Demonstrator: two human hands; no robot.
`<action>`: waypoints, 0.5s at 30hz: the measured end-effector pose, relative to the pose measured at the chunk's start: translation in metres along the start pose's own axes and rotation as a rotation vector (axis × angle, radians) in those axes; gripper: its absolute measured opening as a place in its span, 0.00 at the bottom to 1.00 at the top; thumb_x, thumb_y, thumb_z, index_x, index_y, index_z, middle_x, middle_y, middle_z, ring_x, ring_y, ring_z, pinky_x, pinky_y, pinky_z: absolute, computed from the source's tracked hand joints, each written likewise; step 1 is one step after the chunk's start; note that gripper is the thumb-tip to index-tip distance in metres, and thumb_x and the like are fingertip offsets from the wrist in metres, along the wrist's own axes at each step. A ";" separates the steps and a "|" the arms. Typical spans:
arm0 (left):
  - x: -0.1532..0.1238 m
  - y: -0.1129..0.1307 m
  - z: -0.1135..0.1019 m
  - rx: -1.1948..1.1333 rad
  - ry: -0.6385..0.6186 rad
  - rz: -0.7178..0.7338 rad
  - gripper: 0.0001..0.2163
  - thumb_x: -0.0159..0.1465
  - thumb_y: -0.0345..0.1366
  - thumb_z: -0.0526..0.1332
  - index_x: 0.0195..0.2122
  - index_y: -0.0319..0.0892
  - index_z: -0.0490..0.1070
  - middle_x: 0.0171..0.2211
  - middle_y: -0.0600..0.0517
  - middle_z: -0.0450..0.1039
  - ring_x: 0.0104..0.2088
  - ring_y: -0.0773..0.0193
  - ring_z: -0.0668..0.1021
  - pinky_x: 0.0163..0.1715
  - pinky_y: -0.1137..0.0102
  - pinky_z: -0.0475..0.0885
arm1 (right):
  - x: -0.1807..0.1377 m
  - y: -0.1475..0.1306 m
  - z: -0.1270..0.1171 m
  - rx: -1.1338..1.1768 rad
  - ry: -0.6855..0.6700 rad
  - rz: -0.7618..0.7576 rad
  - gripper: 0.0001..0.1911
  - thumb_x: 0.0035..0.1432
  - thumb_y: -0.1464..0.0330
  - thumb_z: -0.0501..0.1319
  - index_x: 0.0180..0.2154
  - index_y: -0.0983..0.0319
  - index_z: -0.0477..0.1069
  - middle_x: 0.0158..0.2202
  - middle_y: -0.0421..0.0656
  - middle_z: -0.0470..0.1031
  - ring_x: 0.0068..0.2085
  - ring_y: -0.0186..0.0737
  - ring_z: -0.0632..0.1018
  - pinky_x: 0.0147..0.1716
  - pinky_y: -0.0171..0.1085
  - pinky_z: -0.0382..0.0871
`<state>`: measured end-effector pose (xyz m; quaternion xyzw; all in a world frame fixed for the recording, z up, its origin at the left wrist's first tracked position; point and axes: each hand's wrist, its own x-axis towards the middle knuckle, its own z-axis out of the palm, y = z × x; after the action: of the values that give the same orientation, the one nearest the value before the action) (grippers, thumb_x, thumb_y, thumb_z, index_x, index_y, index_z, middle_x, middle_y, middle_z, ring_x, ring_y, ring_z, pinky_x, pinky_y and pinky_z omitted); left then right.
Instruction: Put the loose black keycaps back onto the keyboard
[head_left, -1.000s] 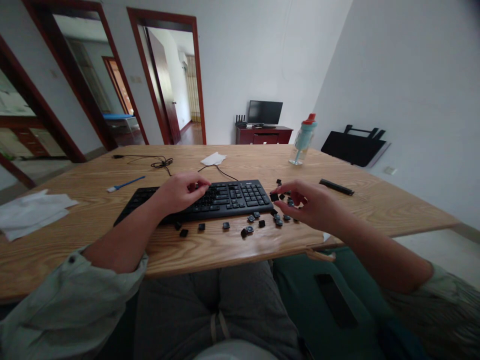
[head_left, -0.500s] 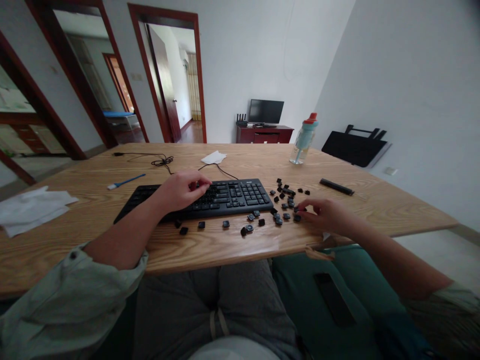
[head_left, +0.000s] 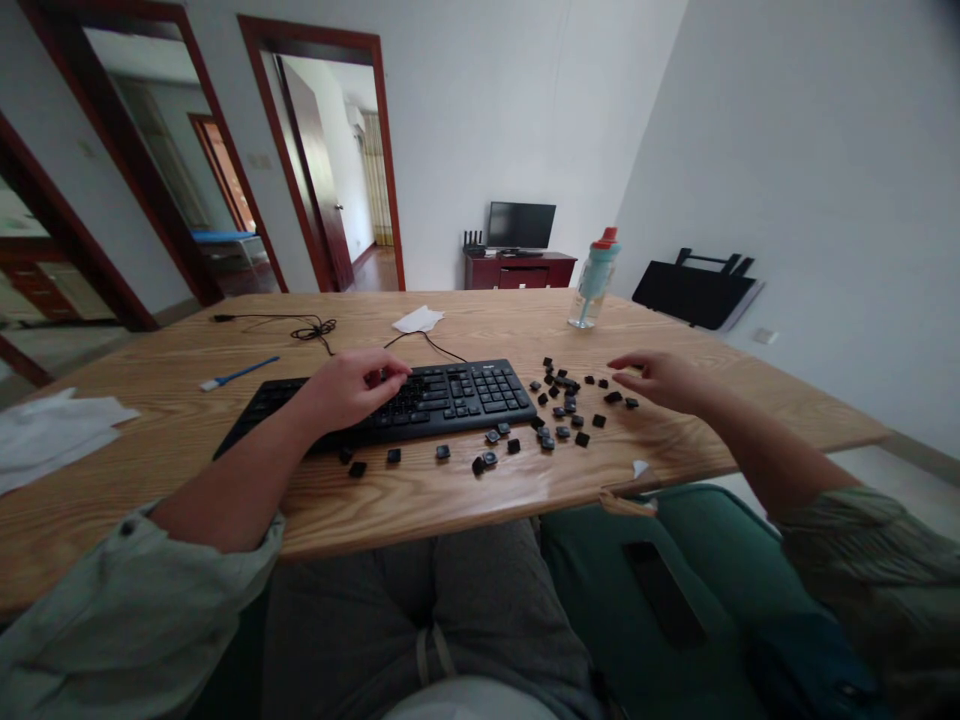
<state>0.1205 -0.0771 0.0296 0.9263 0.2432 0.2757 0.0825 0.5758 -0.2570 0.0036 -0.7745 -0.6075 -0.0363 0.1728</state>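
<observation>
A black keyboard [head_left: 457, 393] lies on the wooden table [head_left: 450, 490]. My left hand [head_left: 349, 388] rests on its middle, fingers curled and pinched together over the keys; what they hold is hidden. Several loose black keycaps [head_left: 559, 405] lie scattered right of the keyboard. More keycaps [head_left: 439, 452] sit in a row in front of it. My right hand [head_left: 658, 380] hovers low over the table at the right edge of the scattered caps, fingers stretched out to the left, nothing seen in it. Two caps [head_left: 613, 397] lie just below its fingertips.
A teal bottle with a red cap [head_left: 592, 283] stands at the back right. A white tissue [head_left: 417, 320], a cable [head_left: 309, 326], a blue tool [head_left: 237, 373] and white paper [head_left: 45, 430] lie further left. A phone [head_left: 664, 595] rests on a green cushion beside my lap.
My right hand left the keycaps near the table's front edge and moved back and to the right, fingers now spread. The left hand stayed on the keyboard. The view shifted slightly.
</observation>
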 end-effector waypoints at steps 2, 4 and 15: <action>0.000 0.000 0.000 0.004 0.002 -0.012 0.16 0.64 0.45 0.58 0.41 0.41 0.80 0.32 0.50 0.80 0.29 0.63 0.76 0.30 0.71 0.69 | 0.010 0.000 0.008 -0.024 -0.045 -0.028 0.21 0.60 0.57 0.60 0.49 0.61 0.79 0.45 0.50 0.82 0.36 0.45 0.80 0.36 0.41 0.72; 0.000 -0.001 0.000 0.007 0.009 -0.013 0.16 0.64 0.45 0.58 0.41 0.42 0.80 0.32 0.50 0.80 0.29 0.63 0.76 0.30 0.71 0.69 | 0.017 -0.008 0.016 -0.019 -0.084 -0.074 0.20 0.60 0.58 0.61 0.50 0.60 0.79 0.47 0.49 0.81 0.38 0.45 0.81 0.39 0.41 0.73; -0.002 0.005 -0.003 -0.012 -0.036 -0.028 0.13 0.66 0.41 0.58 0.43 0.40 0.78 0.34 0.52 0.78 0.31 0.65 0.75 0.33 0.68 0.69 | -0.001 -0.041 0.031 0.020 -0.059 -0.204 0.12 0.62 0.68 0.58 0.42 0.60 0.79 0.41 0.50 0.82 0.38 0.48 0.81 0.40 0.42 0.71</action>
<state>0.1196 -0.0824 0.0326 0.9272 0.2527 0.2593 0.0962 0.5320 -0.2403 -0.0165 -0.7077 -0.6881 -0.0248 0.1581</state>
